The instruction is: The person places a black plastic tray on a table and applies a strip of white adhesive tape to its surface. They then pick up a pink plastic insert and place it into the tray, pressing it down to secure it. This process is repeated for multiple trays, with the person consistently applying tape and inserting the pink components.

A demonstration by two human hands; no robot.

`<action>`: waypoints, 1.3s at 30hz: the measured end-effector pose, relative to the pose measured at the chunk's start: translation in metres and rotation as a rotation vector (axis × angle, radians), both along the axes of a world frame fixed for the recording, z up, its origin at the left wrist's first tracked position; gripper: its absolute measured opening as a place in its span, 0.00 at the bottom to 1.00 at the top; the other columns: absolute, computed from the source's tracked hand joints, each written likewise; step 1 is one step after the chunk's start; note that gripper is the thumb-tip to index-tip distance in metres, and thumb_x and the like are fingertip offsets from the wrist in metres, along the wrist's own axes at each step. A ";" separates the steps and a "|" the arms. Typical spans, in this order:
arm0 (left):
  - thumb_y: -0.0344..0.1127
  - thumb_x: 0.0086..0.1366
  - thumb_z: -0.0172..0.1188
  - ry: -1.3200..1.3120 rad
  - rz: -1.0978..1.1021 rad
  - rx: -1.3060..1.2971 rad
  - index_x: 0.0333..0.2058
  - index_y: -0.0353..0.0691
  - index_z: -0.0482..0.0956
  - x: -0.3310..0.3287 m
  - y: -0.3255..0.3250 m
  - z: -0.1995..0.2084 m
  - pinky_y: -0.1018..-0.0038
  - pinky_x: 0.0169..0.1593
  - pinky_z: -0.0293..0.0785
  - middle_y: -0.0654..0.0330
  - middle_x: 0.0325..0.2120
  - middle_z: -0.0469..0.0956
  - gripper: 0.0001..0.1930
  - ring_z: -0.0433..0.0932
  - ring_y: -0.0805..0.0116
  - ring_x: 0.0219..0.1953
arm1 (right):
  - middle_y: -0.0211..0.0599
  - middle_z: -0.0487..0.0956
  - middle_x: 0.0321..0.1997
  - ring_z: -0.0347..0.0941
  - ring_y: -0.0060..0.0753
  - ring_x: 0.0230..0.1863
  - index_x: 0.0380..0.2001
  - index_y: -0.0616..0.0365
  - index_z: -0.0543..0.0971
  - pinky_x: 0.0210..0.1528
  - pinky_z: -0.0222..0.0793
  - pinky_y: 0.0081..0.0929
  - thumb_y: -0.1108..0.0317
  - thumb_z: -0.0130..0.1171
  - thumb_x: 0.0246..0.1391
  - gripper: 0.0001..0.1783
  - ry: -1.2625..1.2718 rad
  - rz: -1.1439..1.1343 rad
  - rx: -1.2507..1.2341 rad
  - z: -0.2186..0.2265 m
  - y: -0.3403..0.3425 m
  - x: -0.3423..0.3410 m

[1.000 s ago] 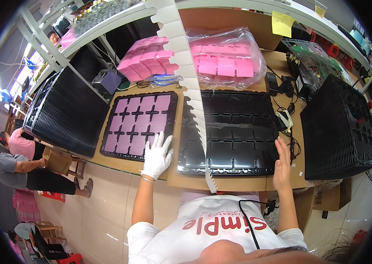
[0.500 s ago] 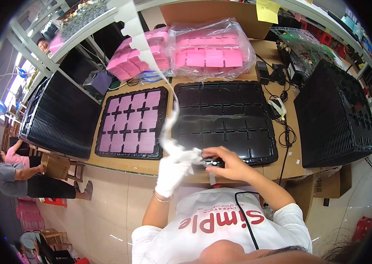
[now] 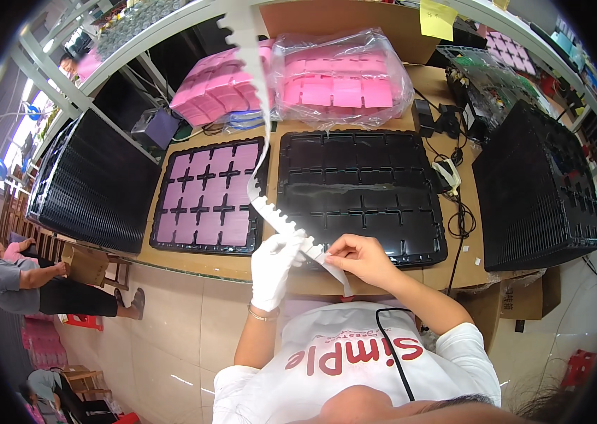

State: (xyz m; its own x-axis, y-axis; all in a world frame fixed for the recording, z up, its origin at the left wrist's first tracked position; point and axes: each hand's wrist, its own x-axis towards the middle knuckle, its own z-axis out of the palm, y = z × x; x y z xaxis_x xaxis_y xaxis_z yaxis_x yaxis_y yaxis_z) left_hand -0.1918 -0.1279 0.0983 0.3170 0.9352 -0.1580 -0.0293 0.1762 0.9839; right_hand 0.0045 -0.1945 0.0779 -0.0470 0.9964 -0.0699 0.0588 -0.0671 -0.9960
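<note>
A long whitish strip (image 3: 275, 218) with a notched edge hangs down from above the shelf and curves toward me. My left hand (image 3: 274, 270), in a white glove, pinches the strip near its lower part. Beside it my bare right hand (image 3: 363, 260) has thumb and finger closed on the strip; its loose end (image 3: 339, 278) dangles below between the hands. Behind the hands lies a black moulded tray (image 3: 365, 219) with a glossy surface and cross-shaped ribs. Left of that, another black tray (image 3: 207, 248) has pink-purple squares in its compartments.
Tall stacks of black trays stand at the left (image 3: 97, 191) and right (image 3: 524, 205). Pink pads (image 3: 221, 85) and a clear bag of pink pads (image 3: 337, 88) sit at the back. Cables (image 3: 459, 219) lie on the right. A person (image 3: 19, 283) stands at far left.
My hands have come apart slightly, exposing the strip's lower stretch between them. The dark shiny thing seen at my right hand before no longer shows. The strip's upper part has shifted right.
</note>
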 end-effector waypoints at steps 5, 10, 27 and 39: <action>0.31 0.66 0.61 -0.071 0.039 0.007 0.43 0.31 0.82 0.005 0.001 -0.004 0.81 0.35 0.76 0.57 0.35 0.82 0.11 0.79 0.77 0.30 | 0.36 0.82 0.34 0.79 0.20 0.34 0.34 0.63 0.82 0.37 0.75 0.16 0.76 0.66 0.54 0.04 -0.110 -0.068 0.129 0.009 0.005 -0.006; 0.30 0.66 0.61 -0.034 0.113 0.056 0.42 0.32 0.82 0.006 0.013 -0.006 0.81 0.34 0.76 0.58 0.34 0.82 0.09 0.79 0.77 0.30 | 0.36 0.80 0.35 0.76 0.30 0.37 0.30 0.59 0.82 0.39 0.74 0.25 0.77 0.69 0.46 0.07 -0.547 -0.152 0.813 0.009 0.016 -0.006; 0.34 0.65 0.64 0.023 0.055 -0.051 0.36 0.34 0.81 0.002 0.037 -0.017 0.84 0.32 0.72 0.60 0.30 0.83 0.08 0.78 0.80 0.27 | 0.45 0.83 0.31 0.80 0.48 0.37 0.23 0.56 0.84 0.42 0.74 0.42 0.65 0.65 0.40 0.07 -0.952 0.015 0.328 -0.027 0.299 0.057; 0.34 0.65 0.63 0.016 -0.013 -0.045 0.39 0.33 0.82 -0.001 0.039 -0.019 0.83 0.32 0.73 0.60 0.31 0.83 0.10 0.78 0.80 0.27 | 0.45 0.82 0.27 0.80 0.46 0.33 0.23 0.56 0.82 0.38 0.74 0.39 0.62 0.67 0.40 0.09 -1.041 0.092 0.295 -0.024 0.307 0.065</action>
